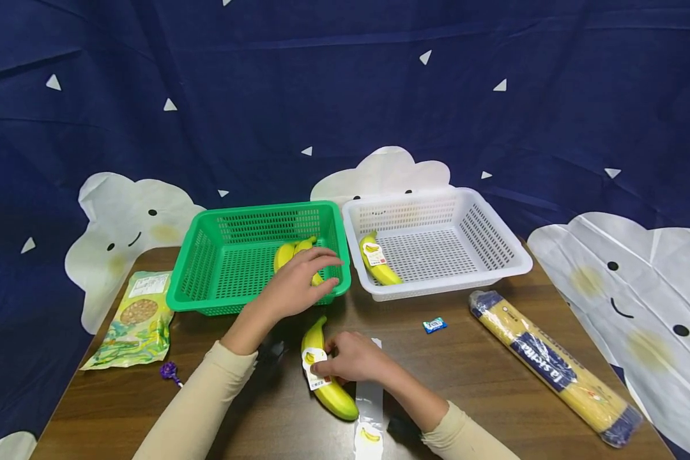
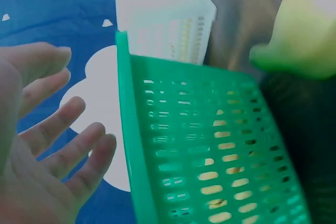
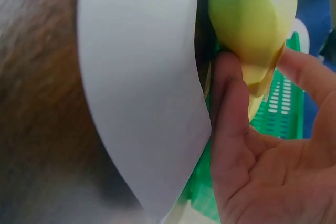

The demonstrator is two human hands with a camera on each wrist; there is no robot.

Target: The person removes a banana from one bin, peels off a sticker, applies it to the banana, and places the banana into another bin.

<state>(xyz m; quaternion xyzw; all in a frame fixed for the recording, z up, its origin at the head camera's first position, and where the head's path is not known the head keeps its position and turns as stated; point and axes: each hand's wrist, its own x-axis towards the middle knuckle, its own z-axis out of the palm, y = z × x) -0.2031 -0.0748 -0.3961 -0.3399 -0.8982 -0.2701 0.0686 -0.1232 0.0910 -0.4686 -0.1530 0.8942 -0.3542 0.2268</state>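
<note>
Your right hand point(image 1: 353, 358) rests on the banana point(image 1: 325, 374) lying on the surface point(image 1: 483, 383) beside the sticker strip point(image 1: 370, 409), its grip seemingly pinching the label point(image 1: 314, 370) on the fruit, though the fingers hide the contact. Your left hand point(image 1: 299, 284) hovers over the green basket's point(image 1: 207, 255) near rim, fingers spread and relaxed, just above the bananas inside point(image 1: 290, 252).
</note>
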